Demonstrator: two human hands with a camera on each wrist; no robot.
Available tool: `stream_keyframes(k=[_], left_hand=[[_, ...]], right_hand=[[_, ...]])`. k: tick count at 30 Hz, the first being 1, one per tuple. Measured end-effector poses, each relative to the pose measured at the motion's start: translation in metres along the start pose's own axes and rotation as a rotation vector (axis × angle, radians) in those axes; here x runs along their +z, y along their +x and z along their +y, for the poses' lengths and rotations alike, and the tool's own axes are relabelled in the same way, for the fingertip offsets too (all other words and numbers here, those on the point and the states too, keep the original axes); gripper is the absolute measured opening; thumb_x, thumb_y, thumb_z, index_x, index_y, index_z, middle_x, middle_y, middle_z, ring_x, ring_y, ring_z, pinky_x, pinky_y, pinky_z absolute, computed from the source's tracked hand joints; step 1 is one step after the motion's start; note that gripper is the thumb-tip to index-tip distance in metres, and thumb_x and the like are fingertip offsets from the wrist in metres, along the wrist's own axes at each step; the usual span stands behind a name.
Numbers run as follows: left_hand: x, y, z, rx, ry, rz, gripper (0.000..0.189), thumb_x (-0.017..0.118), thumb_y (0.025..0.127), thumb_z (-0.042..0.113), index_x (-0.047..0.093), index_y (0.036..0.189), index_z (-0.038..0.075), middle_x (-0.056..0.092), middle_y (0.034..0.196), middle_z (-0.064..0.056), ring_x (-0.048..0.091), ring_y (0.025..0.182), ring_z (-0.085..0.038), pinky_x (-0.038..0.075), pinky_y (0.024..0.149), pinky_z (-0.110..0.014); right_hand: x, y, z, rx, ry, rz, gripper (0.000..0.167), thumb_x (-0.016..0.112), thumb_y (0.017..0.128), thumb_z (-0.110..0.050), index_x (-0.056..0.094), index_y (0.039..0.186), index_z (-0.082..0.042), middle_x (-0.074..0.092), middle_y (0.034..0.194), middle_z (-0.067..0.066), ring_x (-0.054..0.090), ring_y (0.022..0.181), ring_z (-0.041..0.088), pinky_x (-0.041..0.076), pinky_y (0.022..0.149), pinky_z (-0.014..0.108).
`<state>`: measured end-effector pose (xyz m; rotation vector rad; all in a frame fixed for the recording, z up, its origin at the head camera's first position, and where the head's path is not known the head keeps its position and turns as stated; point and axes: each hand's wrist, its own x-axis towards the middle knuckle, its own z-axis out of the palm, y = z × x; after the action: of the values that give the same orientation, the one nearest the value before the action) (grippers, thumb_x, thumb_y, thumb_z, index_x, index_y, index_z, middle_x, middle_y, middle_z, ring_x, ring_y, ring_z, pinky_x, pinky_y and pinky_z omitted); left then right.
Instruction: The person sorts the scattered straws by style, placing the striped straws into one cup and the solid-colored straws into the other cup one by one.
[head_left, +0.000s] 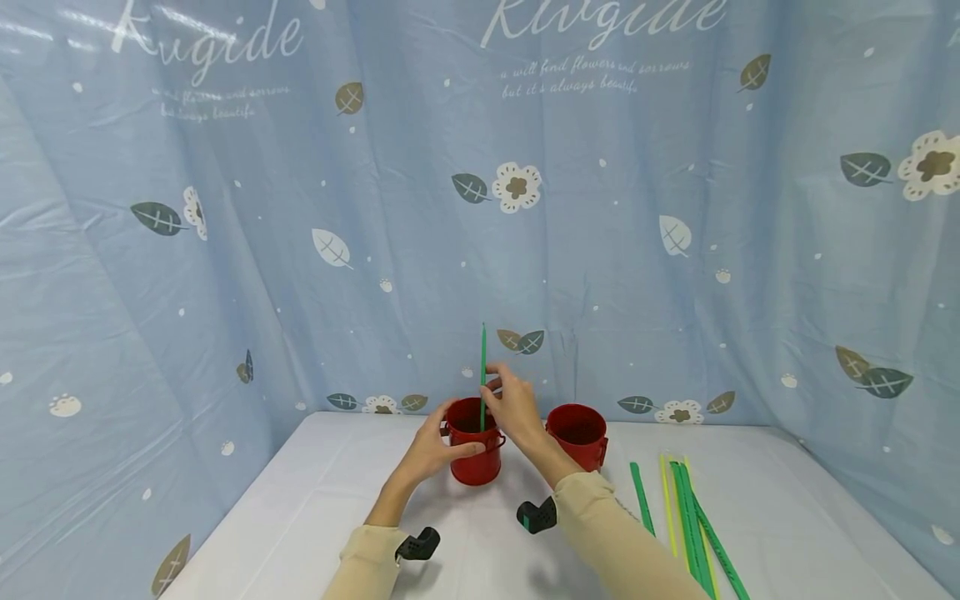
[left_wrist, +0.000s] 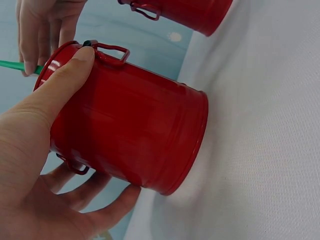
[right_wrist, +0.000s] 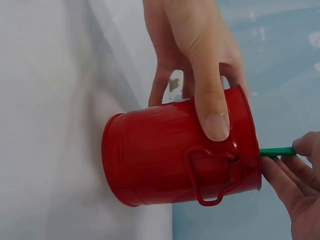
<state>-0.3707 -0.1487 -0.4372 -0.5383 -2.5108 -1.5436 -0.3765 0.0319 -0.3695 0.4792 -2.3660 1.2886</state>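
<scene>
A small red metal bucket [head_left: 476, 472] with wire side handles stands on the white table. My left hand [head_left: 426, 455] grips it around the side, thumb across the near wall and fingers behind, as the left wrist view shows [left_wrist: 125, 120]. Above the rim, my right hand [head_left: 516, 407] pinches a thin green stick [head_left: 483, 350] between thumb and fingertips. Upright in the head view, the stick has its lower end inside the bucket's mouth. The bottom of the bucket's inside is hidden.
Just right of the held bucket is a second red bucket [head_left: 588, 452], partly behind my right forearm. Several green sticks [head_left: 692, 525] and yellow sticks [head_left: 668, 504] lie on the table's right side, with a green one [head_left: 641, 496] apart. A blue patterned curtain [head_left: 420, 250] hangs behind.
</scene>
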Motion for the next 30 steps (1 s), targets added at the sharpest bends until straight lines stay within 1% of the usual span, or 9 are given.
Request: stream_keyframes(k=[6,9,14,18,23,28,30], left_hand=[[0.000,0.001,0.000,0.005,-0.004,-0.002,0.093,0.082,0.078,0.038,0.032,0.151,0.011,0.051,0.143,-0.007,0.049,0.129,-0.028,0.045,0.106,-0.054],[-0.001,0.001,-0.001,0.003,-0.008,0.000,0.092,0.082,0.078,0.038,0.032,0.151,0.012,0.050,0.143,-0.007,0.049,0.129,-0.029,0.044,0.106,-0.055],[0.000,0.001,-0.002,0.007,0.000,0.001,0.092,0.082,0.078,0.038,0.033,0.151,0.012,0.051,0.143,-0.006,0.049,0.130,-0.028,0.045,0.106,-0.053],[0.000,0.001,-0.002,0.015,-0.011,0.004,0.089,0.083,0.078,0.036,0.035,0.150,0.013,0.052,0.141,-0.005,0.049,0.129,-0.027,0.045,0.106,-0.052],[0.000,0.002,-0.002,0.019,-0.026,0.012,0.086,0.083,0.078,0.030,0.037,0.149,0.016,0.052,0.142,-0.006,0.050,0.129,-0.028,0.045,0.105,-0.053],[0.001,0.002,-0.002,0.034,-0.047,0.027,0.086,0.082,0.079,0.020,0.036,0.149,0.007,0.050,0.142,-0.016,0.049,0.128,-0.037,0.044,0.103,-0.060],[0.002,0.002,-0.002,0.034,-0.049,0.026,0.085,0.082,0.079,0.019,0.035,0.149,0.006,0.050,0.142,-0.017,0.048,0.129,-0.038,0.043,0.104,-0.061]], right_hand=[[0.001,0.001,0.001,0.021,0.009,-0.012,0.035,0.064,0.095,-0.015,0.057,0.129,-0.010,0.072,0.097,0.011,0.072,0.072,0.018,0.058,0.056,0.024],[0.000,0.002,0.002,0.012,0.005,-0.007,0.035,0.064,0.095,-0.015,0.058,0.129,-0.009,0.072,0.096,0.011,0.072,0.073,0.018,0.057,0.056,0.024],[0.000,0.002,0.002,-0.009,-0.009,0.004,0.034,0.065,0.094,-0.015,0.060,0.127,-0.006,0.073,0.096,0.011,0.072,0.076,0.018,0.058,0.059,0.025],[-0.002,0.001,0.002,0.000,0.003,-0.005,0.032,0.065,0.094,-0.014,0.061,0.125,-0.008,0.072,0.096,0.012,0.073,0.076,0.019,0.059,0.061,0.025],[-0.006,0.001,0.002,-0.001,0.010,-0.005,0.029,0.067,0.093,-0.013,0.064,0.122,-0.008,0.072,0.092,0.011,0.073,0.074,0.020,0.058,0.061,0.024],[-0.012,-0.001,0.000,-0.021,0.005,-0.011,0.028,0.066,0.093,-0.014,0.065,0.120,-0.008,0.072,0.091,0.011,0.072,0.073,0.020,0.059,0.061,0.025],[-0.014,-0.003,-0.001,-0.030,-0.005,-0.017,0.027,0.066,0.093,-0.014,0.065,0.120,-0.008,0.072,0.092,0.011,0.073,0.075,0.021,0.059,0.062,0.025]])
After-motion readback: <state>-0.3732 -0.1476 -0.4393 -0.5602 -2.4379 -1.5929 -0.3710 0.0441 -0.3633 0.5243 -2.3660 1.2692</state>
